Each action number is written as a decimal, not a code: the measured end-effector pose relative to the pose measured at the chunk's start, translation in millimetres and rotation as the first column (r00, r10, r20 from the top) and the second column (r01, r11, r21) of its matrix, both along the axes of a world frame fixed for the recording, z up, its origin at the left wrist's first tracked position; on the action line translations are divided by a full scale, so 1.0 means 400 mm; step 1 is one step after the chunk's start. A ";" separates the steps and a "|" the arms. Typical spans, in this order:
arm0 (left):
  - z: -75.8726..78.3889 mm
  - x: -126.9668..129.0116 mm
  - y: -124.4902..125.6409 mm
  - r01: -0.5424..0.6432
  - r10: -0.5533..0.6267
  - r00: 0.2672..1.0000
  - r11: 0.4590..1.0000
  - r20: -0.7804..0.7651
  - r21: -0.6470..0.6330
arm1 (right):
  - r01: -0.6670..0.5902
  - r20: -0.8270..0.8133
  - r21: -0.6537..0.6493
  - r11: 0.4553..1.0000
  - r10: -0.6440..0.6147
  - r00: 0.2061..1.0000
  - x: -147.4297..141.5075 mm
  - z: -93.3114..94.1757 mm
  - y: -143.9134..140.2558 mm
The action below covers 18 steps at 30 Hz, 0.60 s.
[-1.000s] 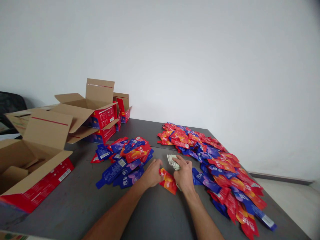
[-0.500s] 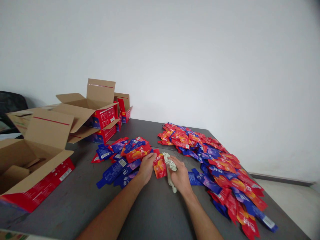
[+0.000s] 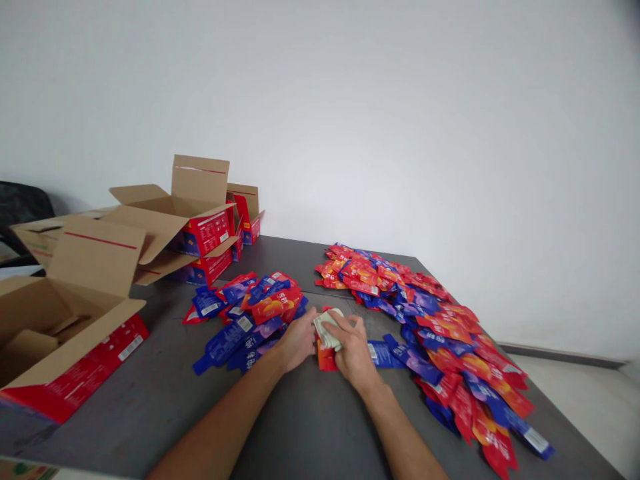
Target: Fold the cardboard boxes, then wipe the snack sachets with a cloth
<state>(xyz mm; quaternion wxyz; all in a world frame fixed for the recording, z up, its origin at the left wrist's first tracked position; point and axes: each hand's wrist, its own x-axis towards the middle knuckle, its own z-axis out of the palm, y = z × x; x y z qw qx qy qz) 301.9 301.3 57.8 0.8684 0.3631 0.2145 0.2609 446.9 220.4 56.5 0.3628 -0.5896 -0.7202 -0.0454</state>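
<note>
I see the fingers [image 3: 334,325] of the right hand [image 3: 353,350] closed over a crumpled pale cloth [image 3: 326,328], pressing it down on a red-orange pouch [image 3: 326,359] that lies flat on the grey counter [image 3: 310,427] between both hands. The left hand [image 3: 299,341] rests just beside it, fingers curled and touching the cloth's near edge and the pouch; whether they truly pinch the pouch I cannot tell. The pouch looks like glossy foil film, flat, with a narrow neck; any printing on it is hidden under the hands.

Just left of the left hand sits a small heap of pouches [image 3: 250,313], mostly blue with a few red on top; one red one bears large pale characters too blurred to read, and several carry white label patches. To the right a long spread of pouches [image 3: 440,333], red and blue mixed, runs along the counter's edge.

Farther left stand open cardboard cartons [image 3: 165,220], plain brown inside, printed red outside with white barcode labels; the nearest carton [image 3: 65,333] lies with its flaps open.
</note>
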 end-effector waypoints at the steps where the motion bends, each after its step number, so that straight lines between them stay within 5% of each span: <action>1: 0.006 0.007 -0.009 -0.005 0.005 1.000 1.000 0.019 0.005 | 0.019 0.009 0.010 1.000 -0.019 1.000 0.004 -0.002 0.002; 7: 0.006 0.035 -0.011 -0.240 0.238 0.966 0.971 0.097 0.010 | -0.076 0.102 -0.079 0.994 0.084 0.991 -0.015 0.021 -0.020; 12: -0.046 0.026 0.029 -0.523 0.527 0.850 0.844 -0.005 0.121 | -0.181 0.036 -0.110 0.977 0.186 0.982 -0.027 0.032 -0.031; 18: -0.068 0.016 0.054 -0.573 0.599 0.800 0.778 -0.028 0.255 | 0.035 -0.296 0.015 0.999 -0.029 0.955 0.012 -0.004 0.001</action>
